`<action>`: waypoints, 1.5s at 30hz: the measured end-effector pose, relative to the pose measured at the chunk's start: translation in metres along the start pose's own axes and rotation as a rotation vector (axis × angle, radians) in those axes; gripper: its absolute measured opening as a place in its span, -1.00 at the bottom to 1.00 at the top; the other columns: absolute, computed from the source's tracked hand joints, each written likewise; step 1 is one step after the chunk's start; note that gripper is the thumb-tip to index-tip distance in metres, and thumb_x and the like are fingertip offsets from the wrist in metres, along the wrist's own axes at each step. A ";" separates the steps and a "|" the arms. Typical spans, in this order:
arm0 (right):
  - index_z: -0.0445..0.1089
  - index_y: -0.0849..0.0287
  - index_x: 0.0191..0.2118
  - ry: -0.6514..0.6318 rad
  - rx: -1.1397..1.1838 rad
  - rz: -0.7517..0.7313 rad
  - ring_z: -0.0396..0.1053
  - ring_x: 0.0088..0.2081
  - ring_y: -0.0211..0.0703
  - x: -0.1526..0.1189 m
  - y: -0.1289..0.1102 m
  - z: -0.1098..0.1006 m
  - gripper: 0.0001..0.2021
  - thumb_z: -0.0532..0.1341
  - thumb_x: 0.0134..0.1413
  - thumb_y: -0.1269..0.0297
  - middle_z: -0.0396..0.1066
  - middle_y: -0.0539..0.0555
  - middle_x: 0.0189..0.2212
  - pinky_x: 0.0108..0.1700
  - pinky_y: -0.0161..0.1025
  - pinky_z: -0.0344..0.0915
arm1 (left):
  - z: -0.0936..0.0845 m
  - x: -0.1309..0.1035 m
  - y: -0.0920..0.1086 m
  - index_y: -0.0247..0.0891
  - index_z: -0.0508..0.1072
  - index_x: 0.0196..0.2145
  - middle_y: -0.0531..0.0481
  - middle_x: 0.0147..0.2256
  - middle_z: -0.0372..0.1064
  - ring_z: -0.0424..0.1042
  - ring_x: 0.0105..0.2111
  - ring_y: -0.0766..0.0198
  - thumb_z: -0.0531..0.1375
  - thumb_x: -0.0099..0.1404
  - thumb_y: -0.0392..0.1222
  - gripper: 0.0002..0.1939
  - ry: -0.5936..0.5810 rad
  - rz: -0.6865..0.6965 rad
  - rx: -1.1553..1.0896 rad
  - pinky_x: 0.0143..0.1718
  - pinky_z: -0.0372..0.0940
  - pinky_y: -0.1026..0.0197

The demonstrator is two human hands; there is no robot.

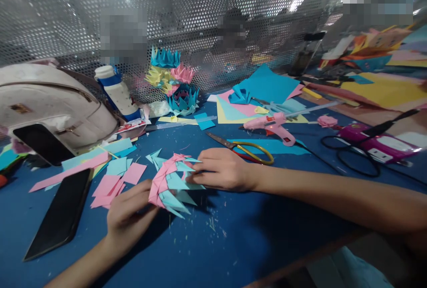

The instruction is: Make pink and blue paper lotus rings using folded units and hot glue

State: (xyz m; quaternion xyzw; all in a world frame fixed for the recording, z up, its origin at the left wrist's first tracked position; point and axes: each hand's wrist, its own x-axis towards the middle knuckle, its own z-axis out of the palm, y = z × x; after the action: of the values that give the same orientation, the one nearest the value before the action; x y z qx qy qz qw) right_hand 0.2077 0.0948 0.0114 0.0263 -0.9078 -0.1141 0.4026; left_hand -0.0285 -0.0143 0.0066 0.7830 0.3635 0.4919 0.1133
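Between my hands is a folded paper ring (171, 179) in pink and light blue, its pointed tips fanning out to the right. My left hand (130, 206) grips its left side, fingers partly hidden behind the paper. On the other side, my right hand (225, 169) pinches some of the light blue points. Scissors (247, 148) with yellow and red handles lie just beyond my right hand. Cut pink paper pieces (108, 190) are spread near my left hand, beside light blue ones (118, 166).
A pink glue gun (270, 124) with a black cord rests at centre right. Folded paper flowers (183, 99) stand against the perforated metal panel (196, 8). A phone (60, 212), a bottle (116, 92) and a pale backpack (50, 97) are on the left; coloured sheets (270, 83) lie behind.
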 end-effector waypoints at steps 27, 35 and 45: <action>0.43 0.17 -0.34 -0.104 -0.116 -0.035 0.21 -0.34 -0.27 0.001 -0.004 -0.001 -0.85 0.17 0.28 0.39 0.50 -0.05 -0.33 -0.39 -0.23 0.00 | -0.001 -0.001 -0.011 -0.26 0.58 -0.34 -0.11 -0.31 0.60 0.59 -0.38 0.23 0.21 0.24 -0.44 -0.84 -0.073 0.109 0.082 -0.37 0.45 0.33; 0.47 0.12 -0.30 -0.125 -0.096 -0.011 0.19 -0.35 -0.27 -0.004 -0.003 0.004 -0.85 0.16 0.29 0.36 0.52 -0.10 -0.29 -0.40 -0.23 -0.03 | -0.002 -0.001 -0.015 -0.25 0.56 -0.26 -0.12 -0.23 0.59 0.59 -0.34 0.24 0.21 0.27 -0.43 -0.83 -0.145 0.097 0.014 -0.35 0.43 0.37; 0.45 0.13 -0.31 -0.268 -0.058 0.023 0.20 -0.28 -0.25 -0.014 -0.007 0.014 -0.78 0.12 0.32 0.22 0.48 -0.06 -0.27 -0.41 -0.22 -0.05 | 0.004 0.001 -0.018 -0.28 0.60 -0.37 -0.06 -0.49 0.53 0.52 -0.50 0.27 0.19 0.35 -0.28 -0.81 -0.320 -0.036 -0.016 -0.47 0.38 0.35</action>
State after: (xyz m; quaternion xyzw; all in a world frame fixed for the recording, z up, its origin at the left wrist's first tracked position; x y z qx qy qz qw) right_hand 0.2071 0.0921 -0.0097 -0.0111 -0.9500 -0.1382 0.2796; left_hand -0.0333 0.0003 -0.0043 0.8437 0.3511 0.3617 0.1847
